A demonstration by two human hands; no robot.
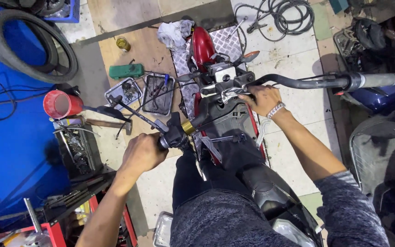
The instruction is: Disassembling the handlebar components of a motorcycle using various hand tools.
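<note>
My left hand [141,153] sits left of the frame's centre, fingers curled tight around the left handlebar grip [169,139] of the motorcycle [227,123], knuckles up, nothing loose between fingers and grip. Just right of that hand I see a brass-coloured collar [188,127] on the bar. My right hand [262,98], with a silver bracelet [275,110] at the wrist, lies right of centre in the upper half, fingers bent down onto the brake lever [234,93] and the clamp beside the bar's middle; I cannot tell whether they are fully closed on the lever or only resting against it. The right handlebar [339,82] runs off toward the right edge, its grip bare of any hand. The red front fender [202,45] points to the top of the frame over a checker-plate strip [227,41]. On the floor to the left are two metal trays [158,93] of small parts, a red cup [61,104] and a green box [126,71]; a tyre [28,45] fills the upper left corner.
</note>
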